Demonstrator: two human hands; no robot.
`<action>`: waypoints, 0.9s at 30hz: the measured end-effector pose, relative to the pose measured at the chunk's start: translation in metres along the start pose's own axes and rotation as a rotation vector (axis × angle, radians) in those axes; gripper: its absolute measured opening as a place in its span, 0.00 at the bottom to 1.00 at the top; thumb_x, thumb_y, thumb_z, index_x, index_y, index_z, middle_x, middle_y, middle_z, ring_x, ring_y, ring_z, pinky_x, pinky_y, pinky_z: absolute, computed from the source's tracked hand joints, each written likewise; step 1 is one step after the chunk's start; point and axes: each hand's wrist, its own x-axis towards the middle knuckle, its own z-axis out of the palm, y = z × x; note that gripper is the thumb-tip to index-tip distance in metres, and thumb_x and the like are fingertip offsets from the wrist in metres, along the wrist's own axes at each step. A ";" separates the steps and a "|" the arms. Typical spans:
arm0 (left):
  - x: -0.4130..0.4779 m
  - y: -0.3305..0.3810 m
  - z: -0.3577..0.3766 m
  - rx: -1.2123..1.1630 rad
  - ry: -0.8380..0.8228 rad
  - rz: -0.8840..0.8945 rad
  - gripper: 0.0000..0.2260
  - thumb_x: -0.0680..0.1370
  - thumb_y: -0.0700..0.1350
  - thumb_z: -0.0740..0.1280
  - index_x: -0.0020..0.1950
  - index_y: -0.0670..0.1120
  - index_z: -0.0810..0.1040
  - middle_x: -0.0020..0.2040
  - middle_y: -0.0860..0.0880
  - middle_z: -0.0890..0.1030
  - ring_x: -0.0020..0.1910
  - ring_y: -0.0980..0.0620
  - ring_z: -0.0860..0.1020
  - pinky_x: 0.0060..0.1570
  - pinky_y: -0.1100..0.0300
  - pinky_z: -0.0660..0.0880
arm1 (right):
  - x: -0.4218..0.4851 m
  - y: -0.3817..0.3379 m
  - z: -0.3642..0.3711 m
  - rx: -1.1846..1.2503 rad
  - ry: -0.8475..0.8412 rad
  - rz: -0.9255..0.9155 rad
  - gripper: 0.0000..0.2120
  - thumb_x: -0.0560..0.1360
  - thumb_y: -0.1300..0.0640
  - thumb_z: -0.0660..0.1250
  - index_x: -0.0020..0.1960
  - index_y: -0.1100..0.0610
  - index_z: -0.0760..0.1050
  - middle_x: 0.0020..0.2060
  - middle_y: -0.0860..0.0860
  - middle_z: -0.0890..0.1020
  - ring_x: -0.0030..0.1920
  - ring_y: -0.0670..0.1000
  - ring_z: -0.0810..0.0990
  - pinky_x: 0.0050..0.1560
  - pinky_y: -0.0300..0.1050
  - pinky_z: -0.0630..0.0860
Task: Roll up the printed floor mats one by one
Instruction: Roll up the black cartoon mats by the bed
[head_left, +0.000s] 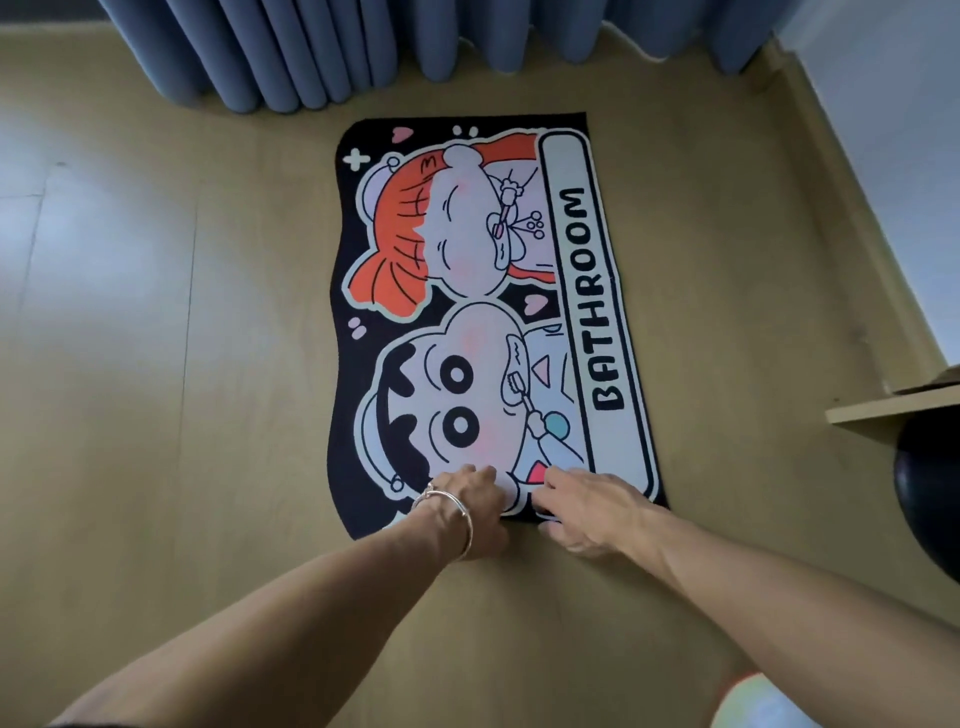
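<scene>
1. Tan wooden floor (156, 364) carries the black-bordered cartoon floor mat (467, 312) printed "BATHROOM", lying flat and unrolled in the middle.
2. Left hand (475, 506), silver bangles (451, 505) on its wrist, curls over the mat's near edge, gripping it.
3. Right hand (584, 512) pinches the same edge just beside it.
4. Blue pleated curtains (363, 47) hang beyond the mat's far end.

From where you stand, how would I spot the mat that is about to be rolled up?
Find the pleated blue curtain along the far wall; on the tan wooden floor just before it lies a black-edged printed floor mat. The left hand and the right hand grip its near edge. It alone bears two cartoon children brushing teeth and the word BATHROOM.
</scene>
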 end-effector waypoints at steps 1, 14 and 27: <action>0.001 0.001 -0.001 -0.028 0.005 -0.020 0.13 0.76 0.48 0.62 0.59 0.46 0.74 0.55 0.46 0.73 0.49 0.45 0.73 0.45 0.56 0.69 | 0.001 0.002 -0.001 -0.011 0.004 -0.004 0.16 0.82 0.48 0.53 0.63 0.55 0.69 0.58 0.54 0.70 0.56 0.55 0.73 0.54 0.53 0.74; 0.005 -0.002 0.011 -0.004 0.198 0.043 0.17 0.79 0.38 0.55 0.66 0.49 0.63 0.56 0.48 0.76 0.55 0.45 0.76 0.45 0.53 0.70 | 0.015 0.011 -0.014 0.145 0.163 0.113 0.02 0.80 0.62 0.53 0.50 0.56 0.64 0.34 0.50 0.70 0.39 0.53 0.73 0.41 0.49 0.70; 0.019 -0.014 0.007 -0.051 0.256 0.125 0.15 0.82 0.51 0.52 0.67 0.49 0.62 0.55 0.48 0.74 0.53 0.47 0.74 0.47 0.52 0.72 | 0.013 0.029 -0.015 0.031 0.290 -0.127 0.15 0.80 0.48 0.59 0.61 0.57 0.71 0.56 0.54 0.68 0.54 0.55 0.73 0.53 0.52 0.74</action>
